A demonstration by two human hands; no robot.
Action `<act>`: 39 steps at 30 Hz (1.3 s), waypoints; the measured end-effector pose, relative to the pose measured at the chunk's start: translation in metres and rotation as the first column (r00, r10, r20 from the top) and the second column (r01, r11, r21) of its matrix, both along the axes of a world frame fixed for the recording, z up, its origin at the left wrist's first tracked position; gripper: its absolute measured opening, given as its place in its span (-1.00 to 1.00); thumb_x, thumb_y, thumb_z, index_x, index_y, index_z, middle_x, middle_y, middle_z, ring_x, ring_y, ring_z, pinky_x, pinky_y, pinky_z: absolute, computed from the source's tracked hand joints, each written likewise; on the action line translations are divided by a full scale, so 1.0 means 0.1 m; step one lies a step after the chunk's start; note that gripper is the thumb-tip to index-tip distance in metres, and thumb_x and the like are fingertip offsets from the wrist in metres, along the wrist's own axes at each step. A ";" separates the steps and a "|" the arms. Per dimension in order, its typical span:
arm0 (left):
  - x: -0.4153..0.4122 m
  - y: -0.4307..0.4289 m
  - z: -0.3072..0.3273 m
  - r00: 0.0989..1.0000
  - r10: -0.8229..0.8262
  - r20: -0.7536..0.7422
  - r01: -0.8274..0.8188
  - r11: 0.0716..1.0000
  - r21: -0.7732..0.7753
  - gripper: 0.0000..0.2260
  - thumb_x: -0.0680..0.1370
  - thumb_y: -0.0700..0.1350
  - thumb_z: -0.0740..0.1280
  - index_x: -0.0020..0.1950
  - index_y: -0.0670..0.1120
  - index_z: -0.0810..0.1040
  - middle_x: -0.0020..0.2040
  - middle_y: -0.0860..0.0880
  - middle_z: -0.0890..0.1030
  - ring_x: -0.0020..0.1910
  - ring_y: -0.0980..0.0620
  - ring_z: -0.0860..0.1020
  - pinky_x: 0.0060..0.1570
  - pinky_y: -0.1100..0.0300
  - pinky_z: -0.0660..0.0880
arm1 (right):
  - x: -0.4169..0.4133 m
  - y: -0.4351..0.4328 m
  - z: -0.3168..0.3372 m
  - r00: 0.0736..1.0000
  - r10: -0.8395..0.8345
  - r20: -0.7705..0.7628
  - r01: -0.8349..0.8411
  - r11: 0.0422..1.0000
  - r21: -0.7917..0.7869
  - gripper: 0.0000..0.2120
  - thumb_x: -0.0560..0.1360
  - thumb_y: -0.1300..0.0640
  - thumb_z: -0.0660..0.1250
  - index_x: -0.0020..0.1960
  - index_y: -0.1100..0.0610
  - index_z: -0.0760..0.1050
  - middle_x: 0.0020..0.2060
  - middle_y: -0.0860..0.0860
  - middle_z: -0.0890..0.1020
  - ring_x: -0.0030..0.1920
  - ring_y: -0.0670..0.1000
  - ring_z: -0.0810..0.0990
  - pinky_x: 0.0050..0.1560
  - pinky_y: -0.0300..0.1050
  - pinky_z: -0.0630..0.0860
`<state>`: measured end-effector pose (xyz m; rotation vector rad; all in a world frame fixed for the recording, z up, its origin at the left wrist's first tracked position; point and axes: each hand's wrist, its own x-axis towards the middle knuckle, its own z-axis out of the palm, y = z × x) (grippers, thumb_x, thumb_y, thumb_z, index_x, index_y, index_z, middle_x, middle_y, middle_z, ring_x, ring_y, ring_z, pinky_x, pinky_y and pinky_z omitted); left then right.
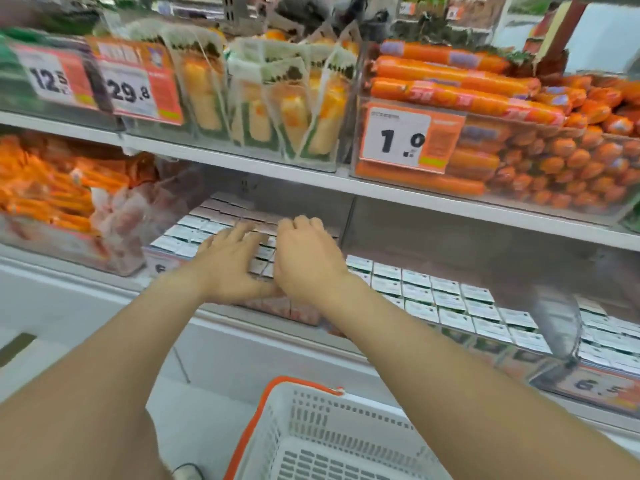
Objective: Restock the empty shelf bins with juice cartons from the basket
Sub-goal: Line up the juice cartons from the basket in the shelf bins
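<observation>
Under our palms the clear shelf bin (304, 315) holds packed juice cartons (214, 220). The white basket (298, 381) sits below our wrists, and no cartons show in it. Our left hand (228, 268) lies splayed flat on the carton tops. Our right hand (304, 258) bends over them, and we cannot tell whether it grips one. An uneven push could tip a row. Above our hands, price tags read 1.9 (403, 140), 29.8 (130, 90) and 12.5 (48, 77).

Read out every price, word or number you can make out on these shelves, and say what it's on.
"12.5": far-left price tag, upper shelf.
"29.8": second price tag, beside it.
"1." then 9 or 0: sausage bin tag.
"6.5": carton bin tag, lower right.
Small print and carton tops: too blurred to read.
</observation>
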<state>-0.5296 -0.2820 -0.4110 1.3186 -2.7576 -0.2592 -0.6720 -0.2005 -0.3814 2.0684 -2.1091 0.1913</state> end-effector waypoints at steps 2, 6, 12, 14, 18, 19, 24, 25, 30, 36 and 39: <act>0.06 -0.14 -0.05 0.998 -0.032 0.056 0.033 0.999 -0.023 0.11 0.15 0.68 0.13 0.59 0.12 0.24 0.63 0.01 0.15 0.60 -0.14 0.20 0.54 -0.24 0.18 | 0.02 -0.32 -0.09 0.982 -0.152 0.108 0.142 0.985 0.096 -0.58 0.61 0.07 0.22 0.41 0.22 0.34 0.35 0.23 0.45 0.36 0.28 0.40 0.34 0.15 0.36; 0.11 -0.30 -0.21 0.982 -0.034 0.185 0.049 0.996 -0.078 0.18 0.26 0.66 0.20 0.70 0.06 -0.04 0.73 -0.05 -0.11 0.70 -0.10 -0.05 0.61 -0.29 -0.02 | -0.12 -0.91 -0.33 0.900 -0.378 0.216 0.347 0.923 0.167 -0.47 0.65 0.00 0.12 0.59 0.09 0.18 0.53 0.23 0.27 0.55 0.32 0.19 0.54 0.26 0.14; 0.09 -0.35 -0.29 0.974 -0.057 0.221 0.092 0.984 -0.151 0.08 0.42 0.59 0.20 0.70 0.02 -0.15 0.72 -0.08 -0.06 0.69 -0.16 -0.03 0.58 -0.36 0.00 | -0.25 -1.21 -0.52 0.835 -0.495 0.241 0.444 0.864 0.237 -0.42 0.66 -0.19 -0.05 0.51 0.13 0.31 0.49 0.17 0.40 0.47 0.25 0.34 0.50 0.24 0.18; 0.09 -0.36 -0.31 0.975 -0.052 0.216 0.093 0.979 -0.184 0.08 0.40 0.61 0.20 0.69 0.01 -0.10 0.71 -0.10 0.00 0.66 -0.19 0.03 0.55 -0.39 0.06 | -0.20 -1.19 -0.48 0.848 -0.495 0.189 0.445 0.859 0.255 -0.34 0.64 -0.26 -0.08 0.52 0.17 0.32 0.48 0.17 0.41 0.46 0.24 0.35 0.43 0.20 0.23; 0.08 -0.37 -0.34 0.979 -0.041 0.200 0.081 0.977 -0.198 0.12 0.36 0.64 0.19 0.69 -0.01 -0.05 0.70 -0.09 0.03 0.65 -0.19 0.07 0.52 -0.40 0.10 | -0.15 -1.10 -0.53 0.872 -0.475 0.115 0.438 0.864 0.247 -0.27 0.62 -0.33 -0.10 0.53 0.18 0.30 0.47 0.18 0.40 0.46 0.24 0.34 0.41 0.20 0.24; 0.08 -0.37 -0.34 0.979 -0.044 0.200 0.085 0.976 -0.199 0.12 0.36 0.64 0.19 0.69 -0.01 -0.05 0.70 -0.09 0.04 0.65 -0.18 0.07 0.53 -0.40 0.09 | -0.15 -1.08 -0.54 0.873 -0.475 0.108 0.437 0.862 0.255 -0.27 0.62 -0.33 -0.11 0.54 0.17 0.29 0.48 0.19 0.39 0.47 0.24 0.32 0.43 0.22 0.22; 0.17 -0.40 -0.28 0.991 -0.019 0.134 0.037 0.991 -0.132 0.18 0.28 0.68 0.24 0.69 0.02 0.00 0.68 -0.06 0.08 0.66 -0.12 0.06 0.58 -0.36 0.00 | -0.10 -1.15 -0.55 0.867 -0.483 0.125 0.434 0.854 0.287 -0.21 0.60 -0.36 -0.13 0.68 0.09 0.02 0.59 0.24 0.20 0.58 0.36 0.11 0.56 0.40 -0.10; 0.22 -0.44 -0.26 0.993 0.014 0.116 0.000 0.993 -0.119 0.22 0.25 0.70 0.24 0.69 0.02 -0.01 0.68 -0.07 0.08 0.66 -0.13 0.05 0.58 -0.36 -0.02 | -0.06 -1.17 -0.55 0.887 -0.441 0.136 0.398 0.880 0.260 -0.21 0.59 -0.39 -0.13 0.69 0.03 -0.04 0.62 0.24 0.13 0.60 0.39 0.03 0.56 0.42 -0.17; 0.50 -0.59 -0.26 0.991 0.100 0.086 -0.093 0.992 -0.088 0.28 0.18 0.72 0.26 0.69 0.03 -0.02 0.68 -0.07 0.08 0.66 -0.15 0.03 0.60 -0.33 -0.04 | 0.13 -1.45 -0.59 0.973 -0.146 0.177 0.119 0.981 0.155 -0.32 0.62 -0.35 -0.04 0.67 -0.12 -0.01 0.64 0.19 0.10 0.63 0.33 -0.05 0.59 0.34 -0.20; 0.51 -0.61 -0.29 0.984 0.087 0.158 -0.069 0.991 -0.117 0.11 0.42 0.54 0.31 0.69 -0.10 -0.04 0.70 -0.12 -0.01 0.67 -0.17 -0.03 0.59 -0.37 -0.04 | 0.24 -1.78 -0.58 0.963 -0.155 0.222 0.108 0.972 0.209 -0.32 0.61 -0.31 0.01 0.62 -0.01 0.07 0.48 0.21 0.36 0.41 0.38 0.36 0.43 0.32 0.24; 0.49 -0.61 -0.29 0.971 0.089 0.222 -0.062 0.990 -0.125 0.05 0.49 0.49 0.28 0.67 -0.17 -0.05 0.70 -0.17 -0.09 0.67 -0.25 -0.07 0.55 -0.44 -0.04 | 0.26 -1.74 -0.59 0.975 -0.099 0.197 0.059 0.978 0.199 -0.37 0.64 -0.26 0.05 0.63 -0.03 0.06 0.50 0.20 0.34 0.40 0.37 0.37 0.41 0.29 0.26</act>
